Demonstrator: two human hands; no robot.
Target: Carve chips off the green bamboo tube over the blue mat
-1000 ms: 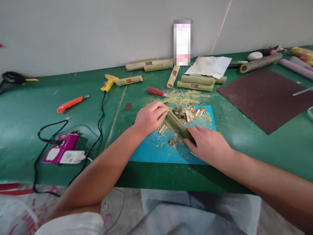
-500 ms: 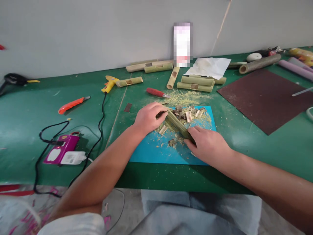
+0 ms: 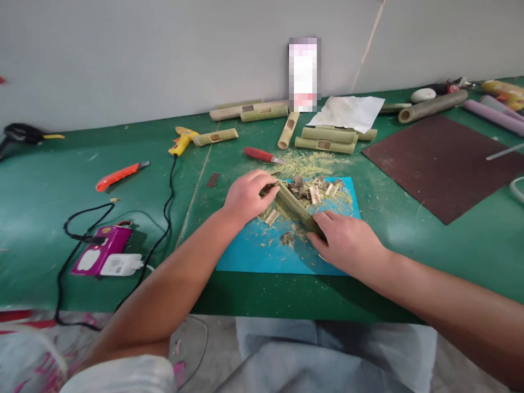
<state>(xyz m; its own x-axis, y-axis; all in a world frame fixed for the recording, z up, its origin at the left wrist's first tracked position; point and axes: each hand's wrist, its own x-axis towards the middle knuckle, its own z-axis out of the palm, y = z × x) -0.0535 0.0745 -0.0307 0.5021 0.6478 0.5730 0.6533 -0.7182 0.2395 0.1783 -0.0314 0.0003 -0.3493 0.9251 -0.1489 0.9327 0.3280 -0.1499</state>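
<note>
Green bamboo is the material in hand: a short bamboo tube [image 3: 298, 208] lies slantwise on the blue cutting mat [image 3: 254, 251] at the middle of the desk [image 3: 49, 191], its far end up-left and its near end down-right. The right hand [image 3: 347, 245] has its grip closed over the near end of the tube, pinning it to the mat. The left hand [image 3: 246, 195] has its grip closed around a small dark tool [image 3: 268, 189] whose tip touches the tube's far end; what kind of blade it is cannot be told at this size. Chips and pale shavings [image 3: 315, 191] lie heaped on the mat just beyond the tube and spill onto the desk toward the far side. Judging by the waste, the step in hand is carving or trimming at the far end of the tube. The next stroke calls for a firm hold by the right hand and a short, controlled push of the tool away from the fingers. Farther back lie more notched bamboo tubes [image 3: 327, 139], a red-handled knife [image 3: 262, 155], a yellow glue gun [image 3: 182, 139] and an orange utility knife [image 3: 120, 174]; a brown sheet [image 3: 442, 164] lies on the right.
</note>
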